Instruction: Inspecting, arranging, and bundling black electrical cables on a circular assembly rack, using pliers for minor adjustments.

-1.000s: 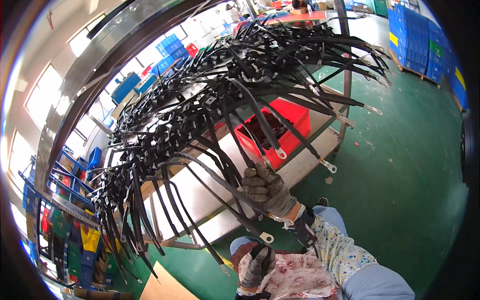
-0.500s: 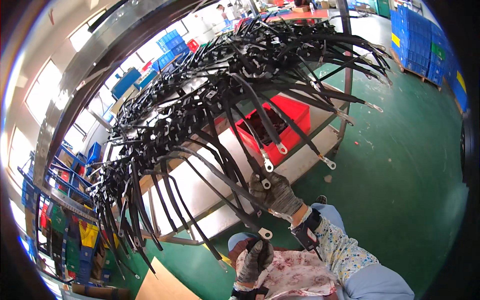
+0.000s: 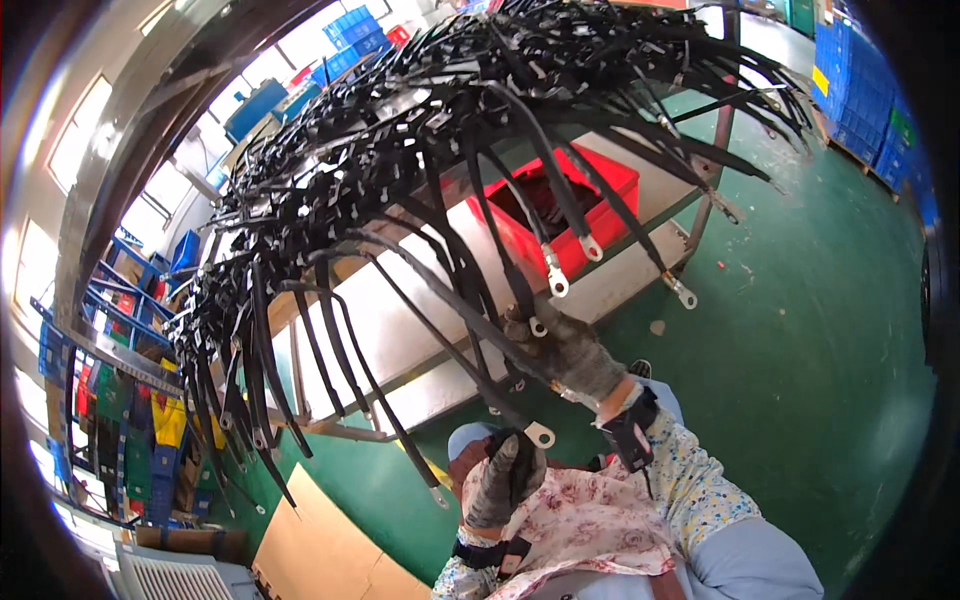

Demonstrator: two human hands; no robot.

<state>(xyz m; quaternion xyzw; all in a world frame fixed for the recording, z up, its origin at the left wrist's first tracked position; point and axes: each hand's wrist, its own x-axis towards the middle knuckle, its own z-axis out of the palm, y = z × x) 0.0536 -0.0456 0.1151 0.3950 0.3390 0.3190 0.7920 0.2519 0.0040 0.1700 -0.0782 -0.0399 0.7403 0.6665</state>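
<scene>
A bundle of black cables (image 3: 420, 150) is heaped on a rack, their metal ring terminals hanging over its near side. My right hand (image 3: 570, 355), in a grey glove, is closed around the lower end of one hanging cable; its ring terminal (image 3: 538, 327) shows at the fingers. Another long cable crosses in front of that hand. Lower and to the left, my gloved left hand (image 3: 498, 485) is closed with the thumb up. It lies just below a bigger ring terminal (image 3: 540, 434). Whatever its curled fingers may hold is hidden.
Behind the hanging cables, a red bin (image 3: 615, 205) with dark parts stands on the rack's lower white shelf (image 3: 400, 365). Blue crates (image 3: 855, 90) are stacked at the far right. A cardboard sheet (image 3: 320, 540) lies on the green floor at lower left, near shelving.
The whole view has shifted, so rack, bin and hands appear higher. My right hand stays at the same cable end. The left thumb now shows more plainly beside the bigger ring terminal.
</scene>
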